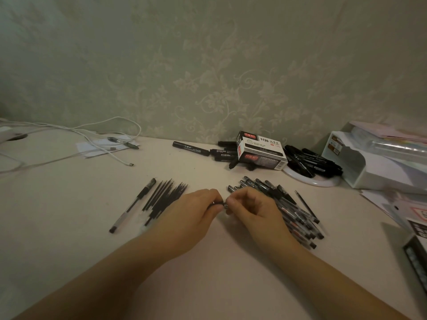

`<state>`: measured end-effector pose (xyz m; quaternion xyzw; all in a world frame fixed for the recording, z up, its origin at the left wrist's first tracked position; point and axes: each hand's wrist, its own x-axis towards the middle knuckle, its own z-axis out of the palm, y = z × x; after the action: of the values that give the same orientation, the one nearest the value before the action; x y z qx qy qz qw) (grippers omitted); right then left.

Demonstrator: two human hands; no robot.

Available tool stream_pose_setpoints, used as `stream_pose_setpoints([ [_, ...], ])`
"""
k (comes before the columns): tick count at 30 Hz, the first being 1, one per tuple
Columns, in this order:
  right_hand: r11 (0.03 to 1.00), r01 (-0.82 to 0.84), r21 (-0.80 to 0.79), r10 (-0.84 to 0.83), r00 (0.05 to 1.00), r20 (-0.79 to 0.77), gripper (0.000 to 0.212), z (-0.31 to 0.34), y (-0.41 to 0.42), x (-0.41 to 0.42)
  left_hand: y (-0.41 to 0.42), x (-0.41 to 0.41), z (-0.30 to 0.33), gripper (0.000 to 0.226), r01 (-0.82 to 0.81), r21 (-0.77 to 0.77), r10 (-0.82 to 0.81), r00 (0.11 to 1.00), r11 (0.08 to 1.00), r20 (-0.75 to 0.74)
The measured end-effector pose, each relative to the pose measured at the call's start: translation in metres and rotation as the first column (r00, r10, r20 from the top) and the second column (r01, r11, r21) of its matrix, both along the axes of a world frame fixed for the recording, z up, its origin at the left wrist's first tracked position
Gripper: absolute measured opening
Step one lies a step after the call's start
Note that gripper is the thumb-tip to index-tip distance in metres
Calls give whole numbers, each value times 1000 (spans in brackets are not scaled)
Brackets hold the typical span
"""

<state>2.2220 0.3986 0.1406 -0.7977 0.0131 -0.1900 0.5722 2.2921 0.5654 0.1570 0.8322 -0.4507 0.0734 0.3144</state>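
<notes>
- Probably light, stiff and slick: slim black plastic gel pen [218,205].
- Pinched between left hand [191,212] and right hand [251,210], fingertips curled onto it.
- Best gripped firmly on the barrel, near each end.

Pale table [208,273] bears pens [298,213], refills [166,195], markers [223,152] (black), cable [130,164].

One dark pen [218,204] sits pinched between the left hand [191,211] and right hand [251,209]. Left of the left hand lie one capped pen [132,205] and roughly ten refills [164,197], overlapping too much for an exact count. Right of the right hand lie one pen heap [293,209] of well over a dozen, plus one loose refill [307,206]. Beyond both hands are one marker box [261,151] and one lone marker [190,148].
</notes>
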Motion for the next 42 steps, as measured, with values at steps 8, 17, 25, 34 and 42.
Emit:
stream_pose_setpoints([
  [8, 1000, 16, 12, -16, 1000, 3, 5, 0, 0, 1, 1, 1, 0, 15, -8, -11, 8, 1000, 1000, 5],
  [17, 999, -4, 44, 4, 1000, 5, 11, 1, 0, 1, 2, 1, 0, 16, -24, -4, 24, 1000, 1000, -3],
  [25, 996, 48, 72, -50, 999, 17, 7, 1, -1, 1, 0, -1, 3, 14, -38, 5, 38, 999, 999, -7],
  [34, 969, 246, 14, -246, 967, 61, 5, 6, -7, -3, 3, -3, 8, 22, -43, -6, 43, 999, 999, 6],
  [42, 798, 164, -580, -140, 986, 86, 5, 3, 0, -6, 3, -2, 7, 29, -59, -26, 59, 998, 998, 9],
])
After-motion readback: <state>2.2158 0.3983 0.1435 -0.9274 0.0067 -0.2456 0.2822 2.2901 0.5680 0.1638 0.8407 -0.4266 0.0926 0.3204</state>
